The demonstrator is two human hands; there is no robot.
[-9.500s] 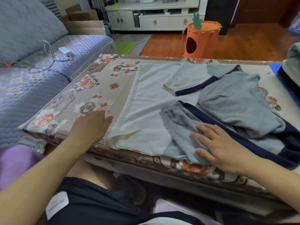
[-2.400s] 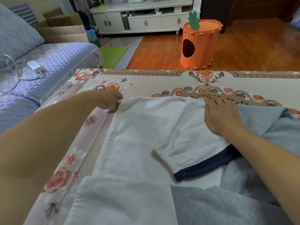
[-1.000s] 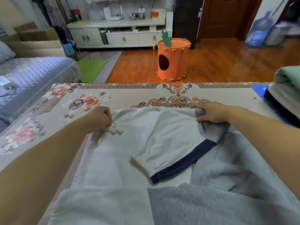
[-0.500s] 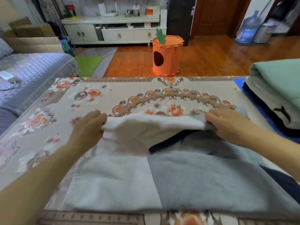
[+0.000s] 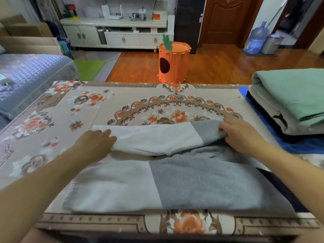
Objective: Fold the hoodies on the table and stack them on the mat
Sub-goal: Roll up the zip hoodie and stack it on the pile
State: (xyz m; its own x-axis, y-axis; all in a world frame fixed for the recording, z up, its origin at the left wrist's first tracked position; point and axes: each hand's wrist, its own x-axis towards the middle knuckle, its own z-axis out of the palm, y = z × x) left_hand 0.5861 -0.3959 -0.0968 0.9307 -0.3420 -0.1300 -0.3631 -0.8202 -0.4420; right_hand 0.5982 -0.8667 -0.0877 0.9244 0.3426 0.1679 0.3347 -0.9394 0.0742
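The surface was a low rectangular top covered in a beige cloth printed with orange and brown flowers and a scrolled border. A partly folded white-and-grey fleece hoodie lay directly on it near the front edge, its far part doubled back over the rest. At the right end lay a blue mat, bearing a stack of folded garments, green on top.
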